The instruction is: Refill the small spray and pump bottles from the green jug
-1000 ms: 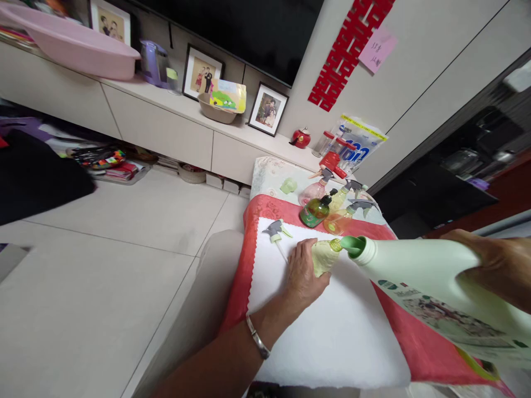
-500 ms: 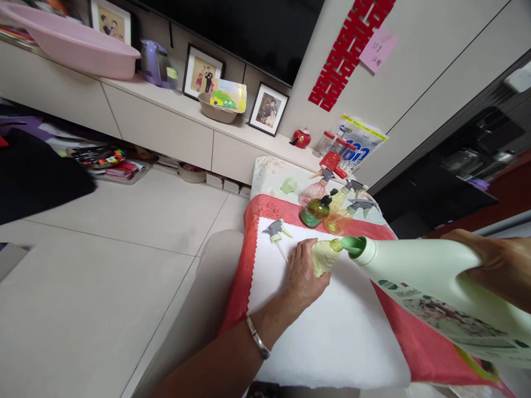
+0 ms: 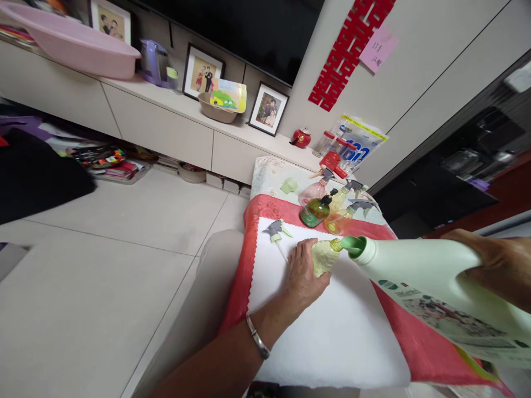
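Note:
My left hand [image 3: 306, 272] is wrapped round a small yellow-green spray bottle [image 3: 324, 257] without its top, tilted to the right over the white cloth. With its fingers round the handle, my right hand [image 3: 500, 268] holds a large pale green detergent jug [image 3: 431, 271] on its side. The jug's green pouring spout [image 3: 352, 244] meets the mouth of the small bottle. A stream of liquid cannot be made out. Left of my left hand, a grey and green trigger spray head [image 3: 276, 230] lies on the cloth, its tube partly behind my fingers.
Behind the hands stand a dark green pump bottle [image 3: 315, 211], an orange spray bottle [image 3: 338, 222], a pink spray bottle [image 3: 314, 192] and a yellowish one. A white cloth [image 3: 332, 337] covers a red tablecloth [image 3: 238, 293]. A light green cap [image 3: 289, 185] lies farther back.

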A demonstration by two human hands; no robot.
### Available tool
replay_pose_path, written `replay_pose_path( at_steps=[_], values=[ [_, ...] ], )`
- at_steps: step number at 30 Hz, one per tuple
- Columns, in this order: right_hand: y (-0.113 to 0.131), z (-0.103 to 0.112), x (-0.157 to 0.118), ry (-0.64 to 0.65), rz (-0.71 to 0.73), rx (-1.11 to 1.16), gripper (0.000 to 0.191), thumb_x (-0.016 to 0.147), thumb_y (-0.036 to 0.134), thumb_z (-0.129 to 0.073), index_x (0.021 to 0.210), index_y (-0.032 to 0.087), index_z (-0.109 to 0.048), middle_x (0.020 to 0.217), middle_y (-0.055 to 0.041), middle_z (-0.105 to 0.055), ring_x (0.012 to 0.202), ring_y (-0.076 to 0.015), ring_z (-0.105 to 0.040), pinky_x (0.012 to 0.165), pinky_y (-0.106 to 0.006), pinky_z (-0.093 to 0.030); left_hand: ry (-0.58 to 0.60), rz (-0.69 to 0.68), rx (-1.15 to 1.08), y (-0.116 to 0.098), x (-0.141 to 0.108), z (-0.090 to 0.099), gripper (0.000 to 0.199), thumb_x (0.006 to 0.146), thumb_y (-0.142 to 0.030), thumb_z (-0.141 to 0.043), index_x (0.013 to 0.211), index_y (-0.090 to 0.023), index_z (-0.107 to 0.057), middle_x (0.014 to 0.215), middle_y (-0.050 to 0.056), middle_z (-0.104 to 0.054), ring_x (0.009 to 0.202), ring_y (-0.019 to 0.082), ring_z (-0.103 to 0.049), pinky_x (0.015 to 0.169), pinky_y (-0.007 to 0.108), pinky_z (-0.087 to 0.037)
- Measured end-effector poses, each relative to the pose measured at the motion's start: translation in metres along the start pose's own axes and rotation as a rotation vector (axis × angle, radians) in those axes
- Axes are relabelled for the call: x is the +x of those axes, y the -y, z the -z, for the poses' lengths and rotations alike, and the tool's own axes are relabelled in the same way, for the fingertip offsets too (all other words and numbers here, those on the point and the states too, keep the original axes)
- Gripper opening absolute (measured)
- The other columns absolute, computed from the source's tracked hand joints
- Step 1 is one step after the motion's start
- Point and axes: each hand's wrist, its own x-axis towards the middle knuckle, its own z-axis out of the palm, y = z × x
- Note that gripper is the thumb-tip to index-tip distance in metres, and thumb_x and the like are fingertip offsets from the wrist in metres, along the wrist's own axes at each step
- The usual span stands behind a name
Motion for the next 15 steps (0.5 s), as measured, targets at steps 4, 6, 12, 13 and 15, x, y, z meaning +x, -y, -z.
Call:
replay_pose_path(
  at_steps=[4, 6, 12, 13, 15],
  values=[
    [0.0058, 0.003, -0.0008, 0.074, -0.078, -0.038, 0.052, 0.07, 0.03, -0.05, 0.118, 0.045, -0.057, 0.083, 0.0069, -0.066, 0.074, -0.0202, -0.065, 0.061, -0.027, -0.045, -0.001, -0.003, 0.008, 0.001, 0.0, -0.0005, 0.075, 0.065, -0.011, -0.074, 0.132, -0.022, -0.039, 0.129, 0.011, -0.056, 0.121, 0.031, -0.053, 0.107, 0.05, -0.044],
    [0.008, 0.0039, -0.0016, 0.072, -0.084, -0.06, 0.052, 0.069, 0.03, -0.052, 0.118, 0.046, -0.057, 0.083, 0.0073, -0.066, 0.074, -0.0202, -0.065, 0.06, -0.027, -0.045, -0.001, -0.002, 0.008, 0.001, 0.0, -0.0006, 0.075, 0.066, -0.012, -0.073, 0.132, -0.023, -0.039, 0.129, 0.01, -0.056, 0.12, 0.031, -0.053, 0.107, 0.051, -0.044],
    [0.0084, 0.0044, -0.0035, 0.06, -0.037, -0.056, 0.051, 0.069, 0.028, -0.053, 0.117, 0.045, -0.058, 0.083, 0.0061, -0.066, 0.076, -0.0206, -0.066, 0.059, -0.026, -0.043, -0.003, 0.001, -0.001, -0.0002, 0.0, -0.0002, 0.075, 0.066, -0.012, -0.073, 0.131, -0.022, -0.039, 0.129, 0.01, -0.056, 0.122, 0.031, -0.052, 0.108, 0.05, -0.043],
    [0.0072, 0.004, -0.0034, 0.056, -0.041, -0.057, 0.051, 0.069, 0.028, -0.053, 0.117, 0.046, -0.059, 0.084, 0.0062, -0.067, 0.076, -0.0208, -0.066, 0.059, -0.026, -0.044, -0.002, 0.002, -0.002, -0.0003, 0.0001, -0.0001, 0.075, 0.066, -0.012, -0.073, 0.131, -0.022, -0.039, 0.129, 0.011, -0.056, 0.122, 0.031, -0.052, 0.108, 0.05, -0.043],
    [0.0041, 0.0031, -0.0031, 0.021, -0.017, -0.037, 0.05, 0.068, 0.029, -0.054, 0.115, 0.045, -0.06, 0.083, 0.006, -0.067, 0.074, -0.0213, -0.066, 0.058, -0.026, -0.044, -0.001, 0.003, -0.004, -0.0005, 0.0003, 0.0, 0.074, 0.065, -0.012, -0.073, 0.131, -0.022, -0.039, 0.129, 0.01, -0.056, 0.122, 0.031, -0.052, 0.108, 0.05, -0.043]
  ],
)
